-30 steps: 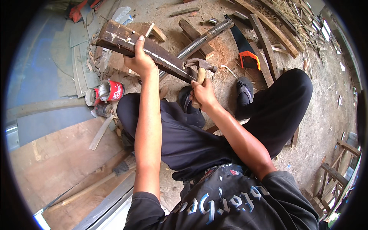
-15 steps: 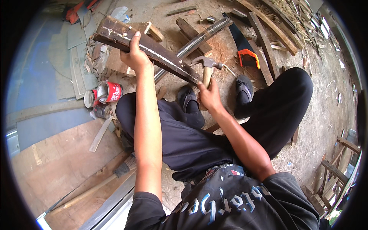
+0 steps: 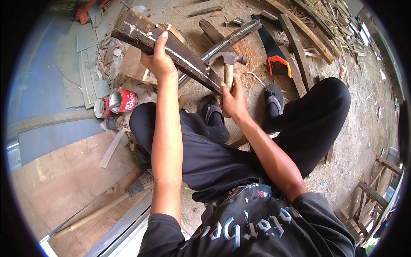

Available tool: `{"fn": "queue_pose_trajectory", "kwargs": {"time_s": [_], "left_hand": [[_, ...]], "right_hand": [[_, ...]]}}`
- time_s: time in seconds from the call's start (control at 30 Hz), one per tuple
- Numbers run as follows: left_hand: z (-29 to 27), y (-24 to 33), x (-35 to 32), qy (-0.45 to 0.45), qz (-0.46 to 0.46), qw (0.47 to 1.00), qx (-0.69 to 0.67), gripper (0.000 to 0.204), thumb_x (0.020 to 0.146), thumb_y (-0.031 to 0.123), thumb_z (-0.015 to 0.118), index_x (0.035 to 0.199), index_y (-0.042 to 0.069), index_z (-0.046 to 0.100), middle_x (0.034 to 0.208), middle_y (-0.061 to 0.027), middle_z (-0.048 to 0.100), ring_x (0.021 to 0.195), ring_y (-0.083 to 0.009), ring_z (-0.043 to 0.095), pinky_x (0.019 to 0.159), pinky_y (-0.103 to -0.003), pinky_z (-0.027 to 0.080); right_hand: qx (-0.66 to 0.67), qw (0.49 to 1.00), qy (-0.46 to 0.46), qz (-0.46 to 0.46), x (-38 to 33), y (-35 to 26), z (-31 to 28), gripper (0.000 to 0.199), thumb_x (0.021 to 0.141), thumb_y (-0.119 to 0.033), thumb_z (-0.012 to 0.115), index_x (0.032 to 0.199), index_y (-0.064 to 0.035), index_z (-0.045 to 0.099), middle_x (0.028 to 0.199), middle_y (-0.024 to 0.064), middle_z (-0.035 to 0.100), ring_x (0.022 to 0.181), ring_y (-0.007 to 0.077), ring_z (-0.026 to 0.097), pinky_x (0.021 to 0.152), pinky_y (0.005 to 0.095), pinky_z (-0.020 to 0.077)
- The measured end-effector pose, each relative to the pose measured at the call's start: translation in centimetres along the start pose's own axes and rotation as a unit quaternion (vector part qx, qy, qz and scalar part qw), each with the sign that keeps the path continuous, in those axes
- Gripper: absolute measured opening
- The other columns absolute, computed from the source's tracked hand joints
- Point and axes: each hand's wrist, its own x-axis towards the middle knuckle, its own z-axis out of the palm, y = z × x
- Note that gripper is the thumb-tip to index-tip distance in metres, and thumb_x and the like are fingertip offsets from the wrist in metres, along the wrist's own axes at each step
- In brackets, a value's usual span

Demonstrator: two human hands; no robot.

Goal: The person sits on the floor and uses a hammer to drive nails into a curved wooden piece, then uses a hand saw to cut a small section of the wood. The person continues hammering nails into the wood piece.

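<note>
My left hand (image 3: 161,62) is closed around a long dark wooden plank (image 3: 190,67), its thumb lying on the upper face. A white streak runs along the plank, and small pale spots show near its far left end. The plank slants from the far left down to my right hand (image 3: 233,102). That hand is wrapped round the wooden handle of a claw hammer (image 3: 229,73), whose head points up and away from me. My right fingers also meet the plank's near end; whether they grip it too is hard to tell.
A handsaw with an orange-edged handle (image 3: 280,66) lies beyond my right foot. Timber offcuts (image 3: 295,47) and a long narrow bar (image 3: 235,39) lie across the floor ahead. Red paint cans (image 3: 127,100) stand by my left knee. A brush (image 3: 136,187) rests at lower left.
The plank has shifted slightly to the right with my left hand. In my right hand, the hammer's head has risen a little and its handle stands more upright.
</note>
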Motion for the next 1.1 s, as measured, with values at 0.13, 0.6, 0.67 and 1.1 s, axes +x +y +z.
{"fn": "queue_pose_trajectory", "kwargs": {"time_s": [0.13, 0.6, 0.67, 1.1], "left_hand": [[0.3, -0.2, -0.1, 0.006, 0.012, 1.0, 0.008, 0.031, 0.08, -0.001, 0.074, 0.109, -0.007, 0.065, 0.106, -0.0101, 0.069, 0.093, -0.0173, 0.065, 0.088, -0.031, 0.05], [-0.6, 0.2, -0.2, 0.013, 0.007, 1.0, 0.008, 0.036, 0.079, -0.002, 0.073, 0.114, -0.006, 0.063, 0.106, -0.0097, 0.066, 0.093, -0.0196, 0.065, 0.082, -0.035, 0.055], [-0.7, 0.3, -0.2, 0.012, -0.002, 1.0, 0.002, 0.038, 0.079, -0.002, 0.073, 0.115, -0.005, 0.062, 0.107, -0.0101, 0.066, 0.093, -0.0197, 0.065, 0.082, -0.035, 0.055], [0.7, 0.4, -1.7, -0.008, 0.007, 1.0, -0.019, 0.032, 0.08, 0.0, 0.074, 0.109, -0.006, 0.065, 0.105, -0.0094, 0.069, 0.093, -0.0164, 0.065, 0.089, -0.029, 0.049]], "right_hand": [[-0.181, 0.973, 0.033, -0.142, -0.4, 1.7, -0.4, 0.058, 0.098, -0.02, 0.062, 0.144, 0.0056, 0.035, 0.081, 0.0199, 0.062, 0.065, 0.0258, 0.063, 0.059, 0.0427, 0.0503], [-0.138, 0.974, 0.078, -0.164, -1.3, 2.7, -0.6, 0.051, 0.099, -0.015, 0.059, 0.141, 0.0033, 0.036, 0.079, 0.0177, 0.062, 0.063, 0.024, 0.06, 0.057, 0.042, 0.0473], [-0.102, 0.982, 0.088, -0.13, -0.9, 2.9, -0.1, 0.038, 0.101, -0.019, 0.058, 0.13, 0.0012, 0.043, 0.075, 0.0089, 0.058, 0.057, 0.0173, 0.055, 0.05, 0.0342, 0.0443], [0.118, 0.982, 0.022, 0.148, -1.4, -1.5, 1.1, 0.021, 0.102, -0.02, 0.056, 0.109, -0.0028, 0.046, 0.082, 0.004, 0.053, 0.061, 0.0117, 0.053, 0.046, 0.0279, 0.047]]}}
